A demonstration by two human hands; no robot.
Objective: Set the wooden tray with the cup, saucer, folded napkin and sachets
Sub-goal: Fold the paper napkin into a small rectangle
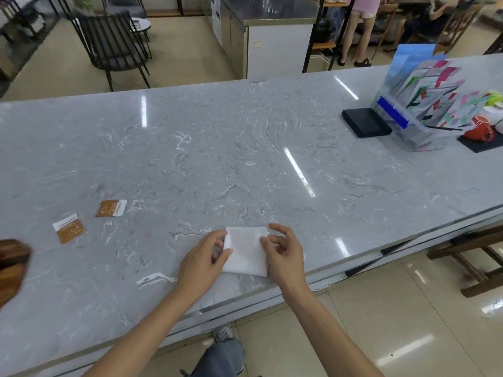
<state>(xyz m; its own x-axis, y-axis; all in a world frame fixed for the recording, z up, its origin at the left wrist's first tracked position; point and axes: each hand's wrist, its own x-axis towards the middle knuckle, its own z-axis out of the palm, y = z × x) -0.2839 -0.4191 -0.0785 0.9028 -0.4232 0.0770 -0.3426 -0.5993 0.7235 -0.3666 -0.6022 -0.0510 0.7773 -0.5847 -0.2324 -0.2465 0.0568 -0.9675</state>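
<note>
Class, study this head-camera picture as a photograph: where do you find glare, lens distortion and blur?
Head view: bright streaks of ceiling-light glare cross the polished marble counter; the wide-angle lens bows the counter's edges; the wooden tray at the left border is smeared and blurred; the white napkin between the left hand and right hand is nearly washed out, its folds hard to read.

Bright, even light from overhead leaves long white streaks of glare on the glossy surface (245, 148) and the floor tiles (408, 336) (shadows are faint). Straight edges bow toward the corners, and the far left and right margins look smeared.
</note>
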